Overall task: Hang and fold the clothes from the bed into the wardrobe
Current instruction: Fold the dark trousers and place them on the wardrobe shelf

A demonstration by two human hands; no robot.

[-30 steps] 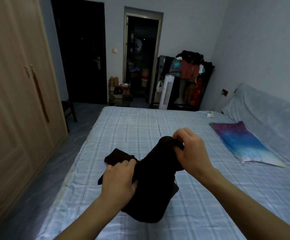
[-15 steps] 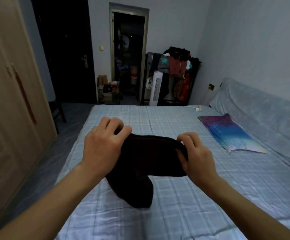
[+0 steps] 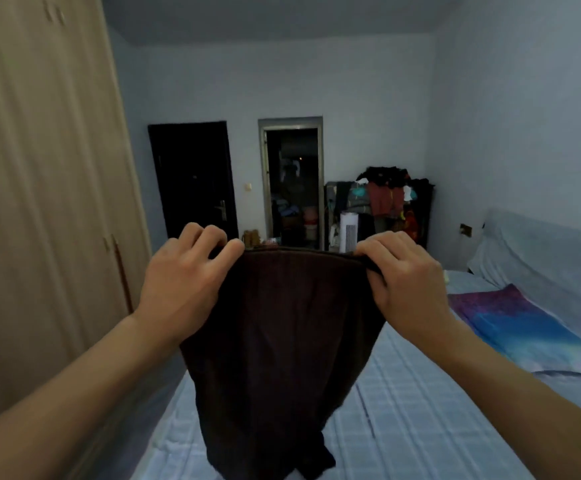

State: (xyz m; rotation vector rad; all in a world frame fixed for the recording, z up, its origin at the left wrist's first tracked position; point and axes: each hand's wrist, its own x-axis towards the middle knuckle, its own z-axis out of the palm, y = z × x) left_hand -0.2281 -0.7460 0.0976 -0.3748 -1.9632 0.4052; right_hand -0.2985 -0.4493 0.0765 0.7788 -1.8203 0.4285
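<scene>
Both hands up, left grip [image 3: 185, 275] and right grip [image 3: 403, 271] each pinching the top edge of the dark garment [image 3: 282, 341], which hangs stretched between them above the bed [image 3: 420, 427], wardrobe [image 3: 39, 202] off left.

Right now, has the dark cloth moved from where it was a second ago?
Yes, upward. The dark cloth lay bunched on the bed; now the left hand and right hand hold its top edge and it hangs over the bed.
</scene>
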